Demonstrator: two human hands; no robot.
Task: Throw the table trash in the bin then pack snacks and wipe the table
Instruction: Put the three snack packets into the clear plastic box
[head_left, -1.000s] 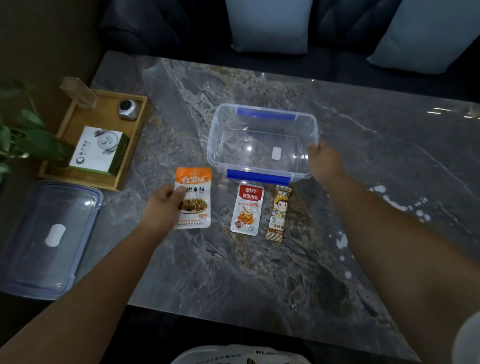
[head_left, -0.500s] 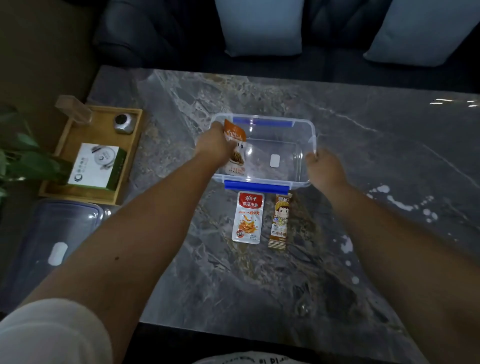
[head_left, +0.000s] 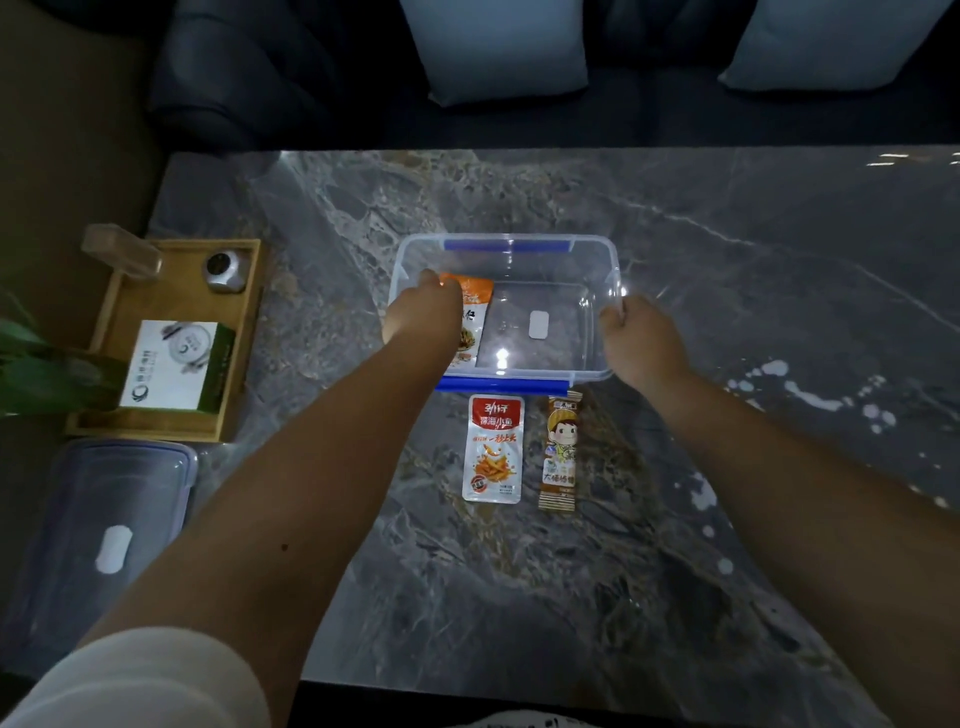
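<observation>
Over the clear box (head_left: 506, 260) my left hand (head_left: 421, 314) was lowered inside, fingers pinched on the orange packet (head_left: 475, 322), which lay against the left half of the box floor; whether it was fully set down I could not tell. My right hand (head_left: 641, 335) was curled on the right rim of the box, steadying it. As for progress, I saw no loose trash on the worktop (head_left: 519, 571), so I judged the bin step done, though the bin itself was out of view. Packing was only begun: the red packet (head_left: 492, 449) and the brown bar (head_left: 560, 449) lay side by side just in front of the box, close to its blue clip and not touching each other. The lid (head_left: 104, 535) sat off to the left near the worktop's front edge, so closing was left too. White splashes (head_left: 810, 397) dotted the worktop on the right, and I took the wiping as not yet done; no cloth was in view. For room, the right half of the box was free, enough by my reckoning for both remaining snacks. The worktop in front of them was bare, giving my hands an easy reach. On the left, the wooden tray (head_left: 236, 364) stood well apart from the box, and behind it was open worktop up to the sofa (head_left: 260, 78) edge.
</observation>
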